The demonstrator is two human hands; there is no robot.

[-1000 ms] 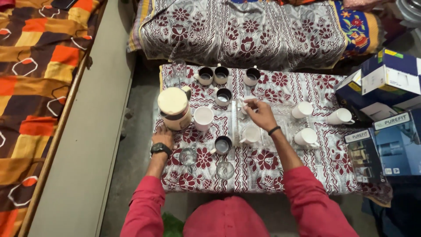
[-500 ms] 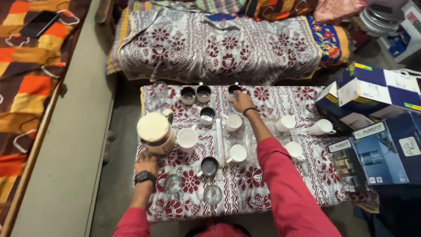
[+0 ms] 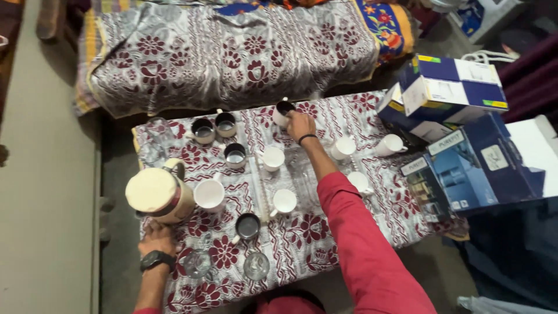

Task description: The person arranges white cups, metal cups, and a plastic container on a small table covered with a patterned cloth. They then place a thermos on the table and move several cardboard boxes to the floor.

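Observation:
My right hand (image 3: 297,123) reaches across the low table (image 3: 314,232) and grips a dark-lined mug (image 3: 283,110) at its far edge. My left hand (image 3: 156,237), with a black watch on the wrist, rests on the patterned cloth at the base of a cream jug (image 3: 158,196). Several mugs stand on the cloth: white ones (image 3: 273,158) (image 3: 284,201) (image 3: 210,193) near the middle and dark-lined ones (image 3: 203,131) (image 3: 235,155) toward the far left. Two clear glasses (image 3: 197,264) (image 3: 256,266) stand at the near edge.
A bed with a grey and maroon flowered cover (image 3: 232,52) runs behind the table. Blue and white cardboard boxes (image 3: 453,93) (image 3: 471,166) are stacked at the right. More white mugs (image 3: 390,145) (image 3: 343,147) sit near the table's right side. Bare floor (image 3: 46,203) lies at the left.
My right hand has left the white mug in the middle and stretched to the far edge, closing on a dark-lined mug. The view has swung left and tilted; my left hand stayed by the jug.

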